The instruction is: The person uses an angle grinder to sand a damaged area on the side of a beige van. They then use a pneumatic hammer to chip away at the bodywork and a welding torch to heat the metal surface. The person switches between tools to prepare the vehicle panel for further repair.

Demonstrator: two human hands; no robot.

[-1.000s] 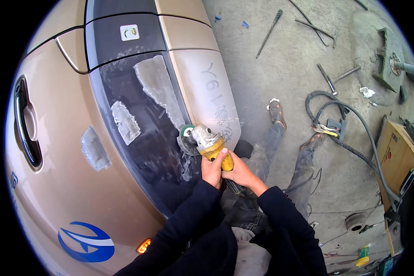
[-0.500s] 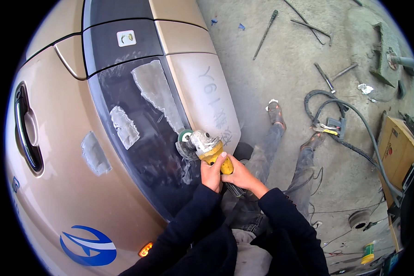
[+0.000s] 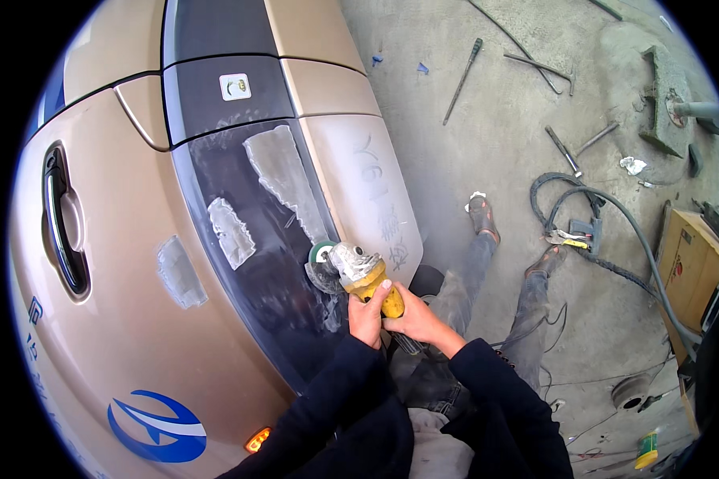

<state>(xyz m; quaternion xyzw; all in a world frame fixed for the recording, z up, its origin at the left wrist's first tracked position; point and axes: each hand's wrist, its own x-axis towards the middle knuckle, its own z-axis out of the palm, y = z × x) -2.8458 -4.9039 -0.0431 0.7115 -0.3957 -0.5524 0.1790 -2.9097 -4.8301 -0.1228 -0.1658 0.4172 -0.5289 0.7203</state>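
A yellow angle grinder [image 3: 391, 301] with a worn silver head sits between my two hands. My left hand [image 3: 366, 321] is closed round its near side, thumb lying along the body. From the other side my right hand [image 3: 417, 314] wraps the rear of the body. The grinder's disc [image 3: 321, 273], green-ringed with a grey edge, lies at the dark panel [image 3: 264, 263] of a tan vehicle, by the lower tip of a long grey filler patch [image 3: 284, 180]. Whether the disc presses on the surface I cannot tell. Two smaller patches [image 3: 232, 233] [image 3: 180, 271] lie further left.
A black door handle [image 3: 62, 219] and an orange side lamp [image 3: 258, 440] are on the vehicle. On the concrete floor lie long metal rods [image 3: 462, 82], a hammer [image 3: 563, 151] and a coiled cable [image 3: 542, 194]. A cardboard box [image 3: 691, 263] stands at right. My feet [image 3: 481, 214] are beyond the grinder.
The vehicle and floor have shifted slightly down in view, the vehicle also to the right. The grinder stays in both hands; its disc now sits a little higher along the panel, nearer the long patch.
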